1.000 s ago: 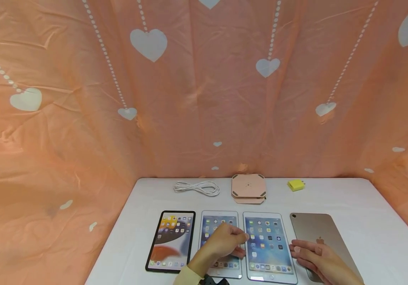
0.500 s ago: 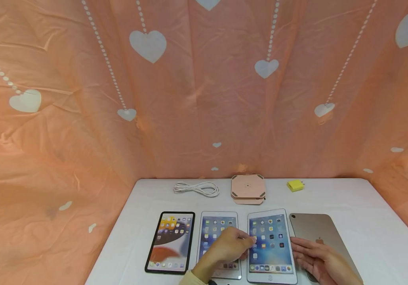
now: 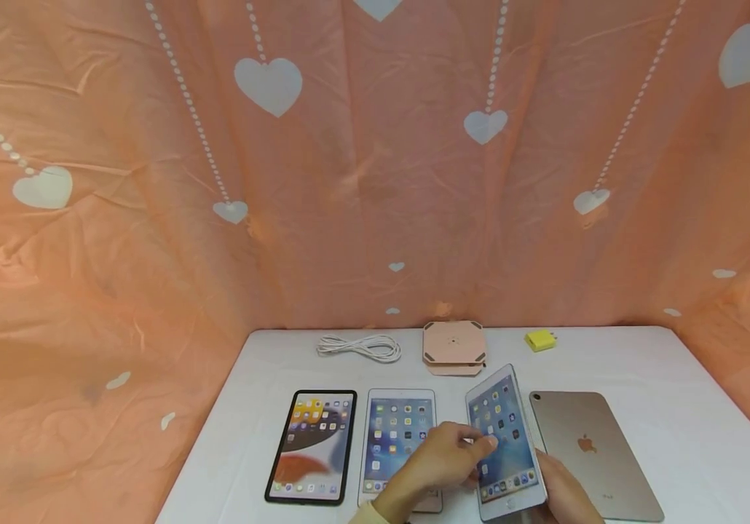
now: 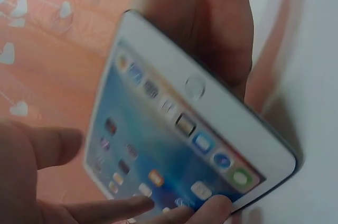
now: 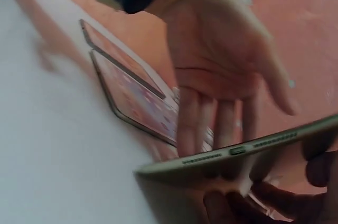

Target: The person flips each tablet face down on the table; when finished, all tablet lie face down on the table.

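Hands [image 3: 447,458] touch tilted tablet [image 3: 507,445], left outstretched

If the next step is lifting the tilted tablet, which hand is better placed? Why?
Probably the right hand: it reaches behind the tilted tablet and could support it there; the left hand is at the front.

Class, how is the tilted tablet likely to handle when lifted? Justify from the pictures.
The tablet seems stiff: its edges look straight though tilted. Its smooth faces might be slippery, and its broad screen could crack if dropped.
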### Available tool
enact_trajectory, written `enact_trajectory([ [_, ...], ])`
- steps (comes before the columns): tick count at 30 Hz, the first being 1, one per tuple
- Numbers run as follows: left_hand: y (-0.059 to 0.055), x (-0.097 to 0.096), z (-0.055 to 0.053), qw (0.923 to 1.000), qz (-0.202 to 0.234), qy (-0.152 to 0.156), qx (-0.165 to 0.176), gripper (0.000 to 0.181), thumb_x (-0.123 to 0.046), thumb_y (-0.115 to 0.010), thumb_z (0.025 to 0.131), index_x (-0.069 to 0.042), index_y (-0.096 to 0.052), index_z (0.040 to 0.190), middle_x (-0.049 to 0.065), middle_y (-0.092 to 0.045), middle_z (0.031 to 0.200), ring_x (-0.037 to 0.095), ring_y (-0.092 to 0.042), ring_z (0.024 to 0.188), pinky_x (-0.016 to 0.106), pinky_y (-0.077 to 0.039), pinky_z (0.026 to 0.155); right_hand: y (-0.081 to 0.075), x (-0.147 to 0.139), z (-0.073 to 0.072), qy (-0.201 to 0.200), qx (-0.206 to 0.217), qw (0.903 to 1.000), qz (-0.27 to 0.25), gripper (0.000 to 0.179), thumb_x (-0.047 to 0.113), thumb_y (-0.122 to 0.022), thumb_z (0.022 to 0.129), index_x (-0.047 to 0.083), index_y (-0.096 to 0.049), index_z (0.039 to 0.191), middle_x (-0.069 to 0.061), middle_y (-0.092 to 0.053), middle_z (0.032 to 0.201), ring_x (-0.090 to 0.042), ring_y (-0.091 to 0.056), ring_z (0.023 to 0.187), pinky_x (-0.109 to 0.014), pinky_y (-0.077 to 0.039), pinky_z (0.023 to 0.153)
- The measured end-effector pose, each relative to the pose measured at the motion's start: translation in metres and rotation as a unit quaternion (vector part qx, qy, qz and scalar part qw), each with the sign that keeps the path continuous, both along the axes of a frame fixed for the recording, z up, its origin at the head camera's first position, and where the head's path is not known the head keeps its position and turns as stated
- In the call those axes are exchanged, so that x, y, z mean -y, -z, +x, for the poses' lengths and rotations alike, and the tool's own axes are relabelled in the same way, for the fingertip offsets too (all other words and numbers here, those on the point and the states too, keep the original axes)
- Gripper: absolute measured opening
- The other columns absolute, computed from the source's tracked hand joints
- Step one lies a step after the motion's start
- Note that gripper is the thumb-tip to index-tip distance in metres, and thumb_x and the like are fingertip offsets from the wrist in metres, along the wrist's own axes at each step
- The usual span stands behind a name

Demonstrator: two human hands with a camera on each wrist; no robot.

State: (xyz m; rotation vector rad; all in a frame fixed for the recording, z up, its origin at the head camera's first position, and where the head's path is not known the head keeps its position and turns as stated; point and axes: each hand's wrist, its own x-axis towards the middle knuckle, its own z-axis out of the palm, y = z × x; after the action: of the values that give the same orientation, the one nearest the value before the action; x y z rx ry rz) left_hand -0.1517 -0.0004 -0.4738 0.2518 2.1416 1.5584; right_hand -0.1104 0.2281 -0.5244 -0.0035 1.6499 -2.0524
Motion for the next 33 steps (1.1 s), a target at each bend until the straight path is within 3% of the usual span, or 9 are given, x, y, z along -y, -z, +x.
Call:
enact_trajectory([
  [3, -0.001, -0.002, 0.004, 0.9991, 0.033, -0.007, 0.023, 0.047, -0.044, -0.067, 0.108, -0.005, -0.074, 0.133, 0.011, -0.079, 0.097, 0.033, -0.080, 0.076, 0.039, -0.065, 0.062, -0.004, 0.017, 0.000, 0.008, -0.040, 0.9967, 0.070, 0.068, 0.034, -0.023, 0.122, -0.019, -0.016, 0.165, -0.037, -0.050, 0.158, -0.034, -0.065, 0.136, -0.041, -0.060, 0.108],
  [6, 0.000, -0.001, 0.005, 0.9979, 0.052, -0.019, 0.034, 0.057, -0.052, -0.059, 0.111, -0.007, -0.066, 0.145, 0.012, -0.077, 0.109, 0.039, -0.081, 0.085, 0.049, -0.068, 0.072, -0.007, 0.035, -0.002, 0.042, -0.069, 0.9861, 0.145, 0.068, 0.031, -0.034, 0.121, -0.022, -0.023, 0.161, -0.043, -0.040, 0.162, -0.048, -0.061, 0.141, -0.045, -0.061, 0.107],
  [8, 0.002, 0.001, 0.004, 0.9959, 0.076, -0.018, 0.045, 0.064, -0.054, -0.053, 0.113, -0.006, -0.057, 0.154, 0.014, -0.076, 0.111, 0.043, -0.081, 0.086, 0.053, -0.068, 0.074, -0.007, 0.045, -0.002, 0.060, -0.079, 0.9800, 0.173, 0.066, 0.030, -0.043, 0.119, -0.022, -0.030, 0.159, -0.042, -0.046, 0.159, -0.052, -0.060, 0.140, -0.049, -0.061, 0.106],
  [12, 0.008, 0.009, 0.004, 0.9894, 0.127, -0.016, 0.068, 0.072, -0.054, -0.047, 0.115, -0.002, -0.043, 0.165, 0.011, -0.079, 0.107, 0.035, -0.081, 0.079, 0.046, -0.068, 0.068, -0.006, 0.058, 0.000, 0.094, -0.083, 0.9626, 0.240, 0.065, 0.035, -0.059, 0.114, -0.014, -0.047, 0.155, -0.034, -0.059, 0.153, -0.046, -0.066, 0.134, -0.052, -0.062, 0.103],
  [15, 0.012, 0.015, 0.004, 0.9837, 0.163, -0.024, 0.071, 0.066, -0.048, -0.047, 0.116, -0.002, -0.045, 0.165, 0.015, -0.080, 0.108, 0.030, -0.081, 0.084, 0.045, -0.068, 0.068, -0.004, 0.062, 0.003, 0.108, -0.079, 0.9485, 0.287, 0.067, 0.038, -0.066, 0.109, -0.011, -0.053, 0.153, -0.028, -0.070, 0.140, -0.044, -0.071, 0.125, -0.057, -0.062, 0.102],
  [17, 0.013, 0.019, 0.004, 0.9801, 0.184, -0.036, 0.065, 0.061, -0.041, -0.049, 0.116, -0.002, -0.048, 0.162, 0.019, -0.080, 0.111, 0.035, -0.082, 0.091, 0.047, -0.069, 0.072, -0.002, 0.064, 0.005, 0.110, -0.084, 0.9389, 0.315, 0.068, 0.040, -0.070, 0.107, -0.009, -0.055, 0.152, -0.026, -0.070, 0.138, -0.044, -0.071, 0.123, -0.059, -0.062, 0.100],
  [20, 0.015, 0.025, 0.002, 0.9760, 0.202, -0.064, 0.053, 0.054, -0.031, -0.054, 0.115, 0.001, -0.053, 0.158, 0.021, -0.079, 0.117, 0.040, -0.081, 0.099, 0.051, -0.069, 0.076, -0.001, 0.065, 0.006, 0.099, -0.100, 0.9181, 0.371, 0.074, 0.046, -0.074, 0.102, -0.004, -0.056, 0.153, -0.031, -0.064, 0.146, -0.050, -0.069, 0.126, -0.061, -0.061, 0.100],
  [26, 0.021, 0.031, -0.002, 0.9703, 0.206, -0.114, 0.057, 0.046, -0.014, -0.061, 0.110, 0.007, -0.059, 0.150, 0.015, -0.080, 0.112, 0.031, -0.081, 0.096, 0.048, -0.069, 0.076, 0.003, 0.061, 0.004, 0.064, -0.158, 0.8571, 0.486, 0.088, 0.056, -0.075, 0.098, -0.008, -0.054, 0.154, -0.038, -0.047, 0.161, -0.062, -0.051, 0.142, -0.072, -0.052, 0.108],
  [33, 0.033, 0.029, -0.004, 0.9745, 0.174, -0.132, 0.051, 0.039, -0.002, -0.064, 0.105, 0.012, -0.062, 0.142, 0.015, -0.082, 0.108, 0.030, -0.082, 0.089, 0.044, -0.069, 0.071, 0.008, 0.056, 0.003, 0.052, -0.190, 0.8272, 0.526, 0.096, 0.057, -0.082, 0.092, -0.013, -0.053, 0.152, -0.040, -0.045, 0.162, -0.062, -0.048, 0.143, -0.071, -0.048, 0.114],
])
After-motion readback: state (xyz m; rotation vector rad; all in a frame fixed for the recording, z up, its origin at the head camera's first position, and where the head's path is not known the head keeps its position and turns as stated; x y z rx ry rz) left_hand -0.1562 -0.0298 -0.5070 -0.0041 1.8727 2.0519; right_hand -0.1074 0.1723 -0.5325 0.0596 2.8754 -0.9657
